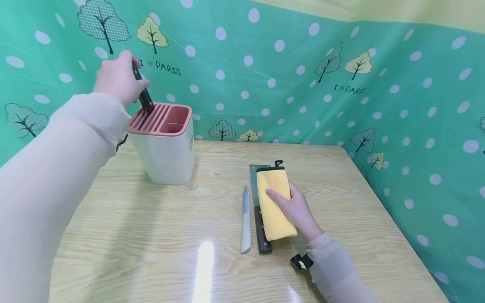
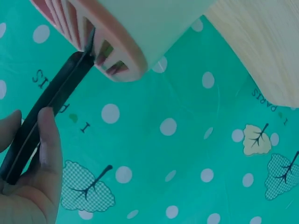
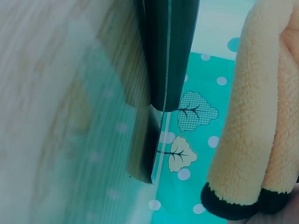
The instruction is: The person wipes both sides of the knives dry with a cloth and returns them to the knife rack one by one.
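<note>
Yellow plush cloth (image 1: pixel 274 181), folded into a soft oblong with a black-edged end and a small black loop, lies at the right of centre in the frame, gripped by the right hand (image 1: pixel 297 208), the thumb across its front and the other fingers behind it. At the upper left, the left hand (image 1: pixel 119 78) is closed round a smooth black handle (image 1: pixel 144 94), which slants out of the slotted pink top of a white, tapering holder (image 1: pixel 166 158). How far the blade sits inside cannot be told, since the slot hides it. Beside the slots are two squarish openings.

Two knives lie on the wood-grained table (image 1: pixel 170 235) at centre right: one slim knife (image 1: pixel 246 223) with a white handle, and one broad cleaver (image 1: pixel 263 231) with a riveted black handle, partly covered from view by the cloth. Behind hangs a glossy green curtain (image 1: pixel 227 54), spotted with pale dots and printed with trees; "I PARIS" (a little heart between the words) reads clearly twice, upper left and upper right.
</note>
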A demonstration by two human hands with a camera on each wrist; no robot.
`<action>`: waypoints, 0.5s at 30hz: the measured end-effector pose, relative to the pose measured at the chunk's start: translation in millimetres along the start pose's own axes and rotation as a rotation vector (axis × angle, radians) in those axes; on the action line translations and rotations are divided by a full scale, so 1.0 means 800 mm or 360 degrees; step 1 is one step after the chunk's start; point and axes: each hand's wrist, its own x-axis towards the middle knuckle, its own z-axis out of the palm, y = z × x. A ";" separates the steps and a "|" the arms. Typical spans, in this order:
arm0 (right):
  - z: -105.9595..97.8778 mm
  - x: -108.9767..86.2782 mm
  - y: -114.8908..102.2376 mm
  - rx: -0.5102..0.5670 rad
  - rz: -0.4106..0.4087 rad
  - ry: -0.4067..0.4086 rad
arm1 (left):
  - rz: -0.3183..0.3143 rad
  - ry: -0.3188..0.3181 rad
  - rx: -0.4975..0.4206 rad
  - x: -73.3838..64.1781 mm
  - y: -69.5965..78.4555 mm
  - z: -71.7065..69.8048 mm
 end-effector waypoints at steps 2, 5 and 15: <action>0.000 -0.001 -0.001 -0.0005 0.0000 -0.0004 | 0.0024 -0.0024 0.0000 -0.003 -0.003 -0.001; 0.001 0.000 -0.002 -0.0021 -0.0004 -0.0006 | 0.0058 -0.0057 0.0009 -0.010 -0.006 -0.003; -0.003 -0.001 -0.005 -0.0045 -0.0007 -0.0009 | 0.0000 -0.0006 -0.0084 -0.030 -0.004 -0.010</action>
